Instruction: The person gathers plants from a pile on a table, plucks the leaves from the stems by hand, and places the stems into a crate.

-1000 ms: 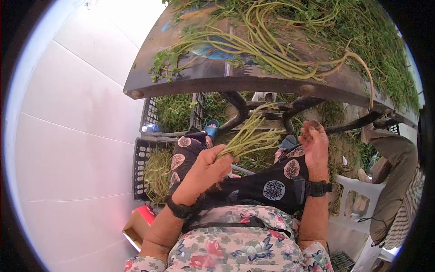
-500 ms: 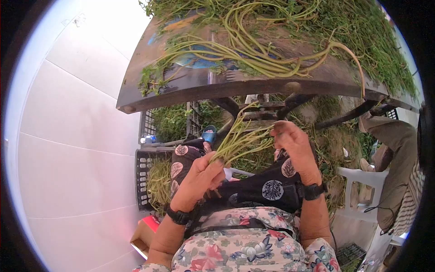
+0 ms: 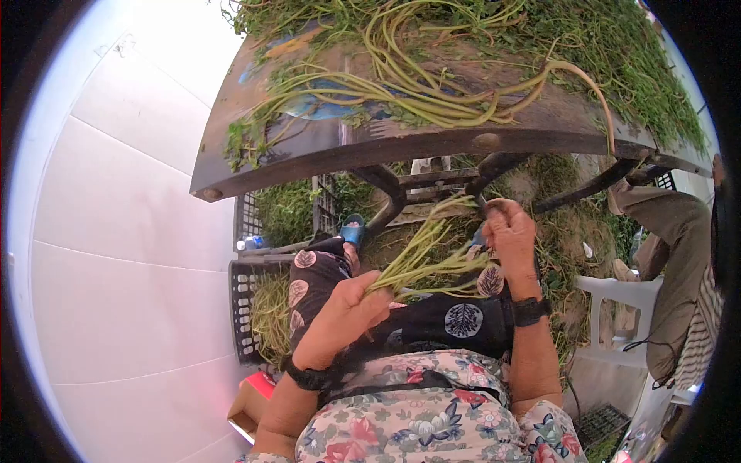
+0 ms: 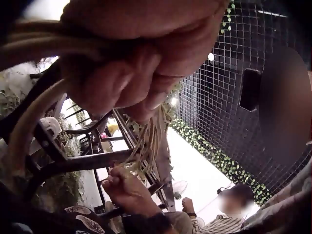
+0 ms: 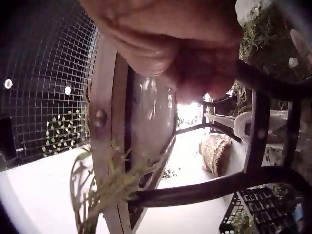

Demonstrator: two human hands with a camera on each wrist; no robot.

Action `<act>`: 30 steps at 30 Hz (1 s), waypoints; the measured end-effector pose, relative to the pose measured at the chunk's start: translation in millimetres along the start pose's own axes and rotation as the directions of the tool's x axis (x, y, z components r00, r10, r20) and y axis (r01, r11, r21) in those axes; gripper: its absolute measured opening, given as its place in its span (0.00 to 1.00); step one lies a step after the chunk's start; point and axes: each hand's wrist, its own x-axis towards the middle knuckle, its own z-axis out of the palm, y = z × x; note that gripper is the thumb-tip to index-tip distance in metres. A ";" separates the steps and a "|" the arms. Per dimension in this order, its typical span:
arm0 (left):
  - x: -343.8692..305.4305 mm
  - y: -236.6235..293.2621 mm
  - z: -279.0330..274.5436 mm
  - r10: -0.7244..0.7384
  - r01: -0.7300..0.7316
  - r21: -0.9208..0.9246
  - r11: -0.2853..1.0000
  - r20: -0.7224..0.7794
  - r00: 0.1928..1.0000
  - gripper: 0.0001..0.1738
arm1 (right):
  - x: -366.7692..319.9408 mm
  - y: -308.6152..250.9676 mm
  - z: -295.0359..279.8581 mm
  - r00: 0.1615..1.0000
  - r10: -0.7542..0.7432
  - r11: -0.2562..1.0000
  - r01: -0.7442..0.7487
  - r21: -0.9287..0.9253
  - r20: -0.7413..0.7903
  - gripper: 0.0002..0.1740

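Observation:
A bundle of thin green stems is gripped at its lower end by my left hand, in front of my lap. Loose stem ends fan out toward the right and the table. My right hand is close beside these ends, its fingers bent in; I cannot tell whether a stem is between the fingertips. In the left wrist view, curled fingers hold stems large in the foreground, with the right hand farther off. The right wrist view shows stems below and apart from the hand.
Long stems and a leafy heap lie on the table ahead. At left, a black crate contains stems, with a cardboard box nearby. Another person's leg and a white plastic chair are at right.
My right hand has come inward to the stem ends, its fingers bending in, then shifted slightly right. The left hand keeps its grip on the bundle. The head view has shifted a little.

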 end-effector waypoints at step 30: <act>-4.7 5.0 -5.8 -0.051 0.058 -0.056 0.997 0.116 0.992 0.15 | 4.7 10.6 -6.7 0.995 0.006 0.988 -0.022 0.153 0.104 0.10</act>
